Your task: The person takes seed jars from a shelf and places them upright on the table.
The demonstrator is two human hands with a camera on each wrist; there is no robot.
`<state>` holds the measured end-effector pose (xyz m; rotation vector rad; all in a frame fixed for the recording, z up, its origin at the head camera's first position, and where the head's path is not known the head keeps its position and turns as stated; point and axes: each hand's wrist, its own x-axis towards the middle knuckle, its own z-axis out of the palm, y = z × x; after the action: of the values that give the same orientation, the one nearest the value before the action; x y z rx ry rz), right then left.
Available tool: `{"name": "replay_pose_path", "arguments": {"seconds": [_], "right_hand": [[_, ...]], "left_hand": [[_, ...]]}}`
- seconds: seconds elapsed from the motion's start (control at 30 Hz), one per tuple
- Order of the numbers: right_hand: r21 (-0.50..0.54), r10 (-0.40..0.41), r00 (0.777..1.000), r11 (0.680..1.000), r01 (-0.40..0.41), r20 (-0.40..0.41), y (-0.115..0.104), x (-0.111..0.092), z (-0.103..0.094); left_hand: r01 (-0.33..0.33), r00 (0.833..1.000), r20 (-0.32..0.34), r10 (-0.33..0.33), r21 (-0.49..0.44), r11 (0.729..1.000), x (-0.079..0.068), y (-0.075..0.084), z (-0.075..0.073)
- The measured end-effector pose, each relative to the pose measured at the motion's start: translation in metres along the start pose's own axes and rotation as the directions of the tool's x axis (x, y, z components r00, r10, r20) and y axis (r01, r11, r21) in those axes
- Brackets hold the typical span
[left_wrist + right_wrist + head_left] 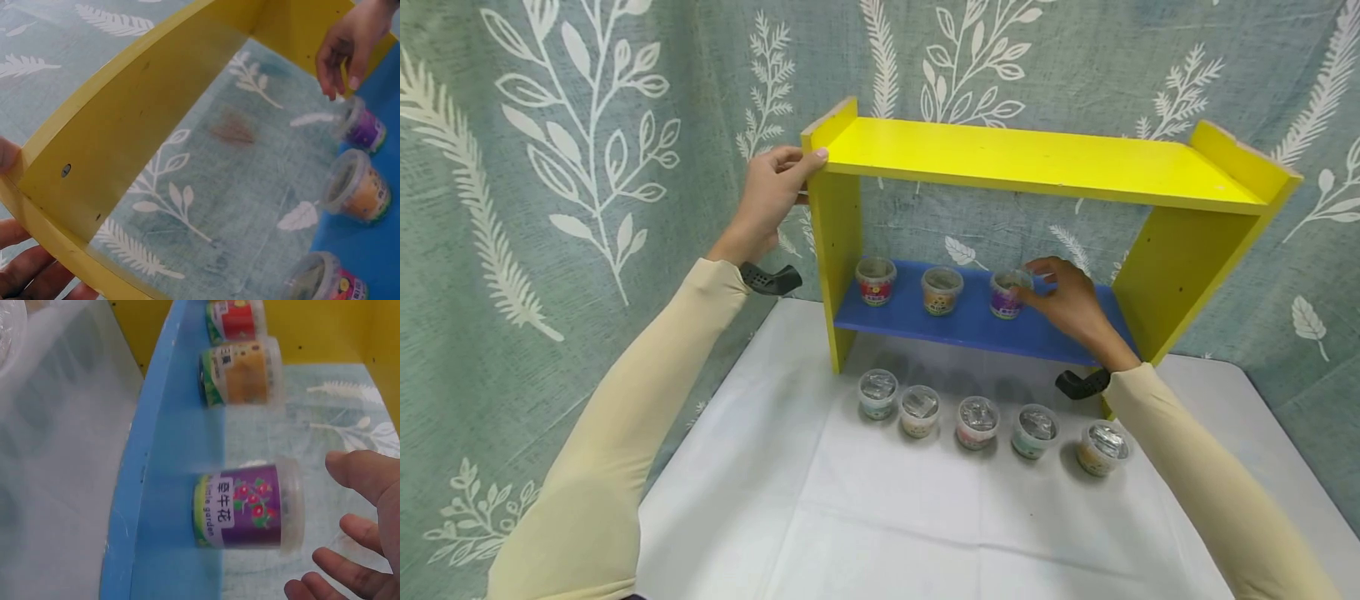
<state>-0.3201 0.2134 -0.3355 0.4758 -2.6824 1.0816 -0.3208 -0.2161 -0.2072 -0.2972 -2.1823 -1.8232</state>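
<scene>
My left hand (773, 198) grips the upper left corner of a yellow shelf unit (1030, 158), thumb on the near side and fingers round the outer side. My right hand (1063, 302) is beside the rim of a purple-labelled plastic cup (1004, 302) on the blue shelf board (970, 329). In the right wrist view its fingers (353, 534) are spread, apart from that purple cup. Left of it on the same board stand an orange-labelled cup (940, 298) and a red-labelled cup (876, 289), all upright.
Several lidded cups (977, 421) with silvery tops stand in a row on the white tablecloth (880, 517) before the unit. A green leaf-patterned curtain (715, 100) hangs behind and to the sides. The unit's right side panel (1198, 267) rises near my right forearm.
</scene>
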Motion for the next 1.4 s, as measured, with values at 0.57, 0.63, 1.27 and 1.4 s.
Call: {"name": "replay_pose_path", "arguments": {"seconds": [0.57,0.63,1.27,1.4], "right_hand": [[0.066,0.124,0.987,0.989,-0.131,0.102,0.013,0.011,0.007],[0.067,0.13,0.986,0.988,-0.138,0.103,0.015,0.012,0.008],[0.099,0.165,0.978,0.979,-0.178,0.125,0.017,0.012,0.019],[0.102,0.175,0.979,0.977,-0.186,0.109,0.019,0.011,0.02]], "left_hand": [[0.005,1.0,0.005,-0.005,0.001,1.0,0.002,0.004,0.001],[0.005,1.0,0.007,-0.005,-0.003,1.0,0.003,0.004,0.002],[0.018,1.0,0.004,-0.018,0.011,1.0,-0.001,0.003,-0.001],[0.026,1.0,0.008,-0.026,0.004,1.0,-0.001,0.003,-0.001]]}}
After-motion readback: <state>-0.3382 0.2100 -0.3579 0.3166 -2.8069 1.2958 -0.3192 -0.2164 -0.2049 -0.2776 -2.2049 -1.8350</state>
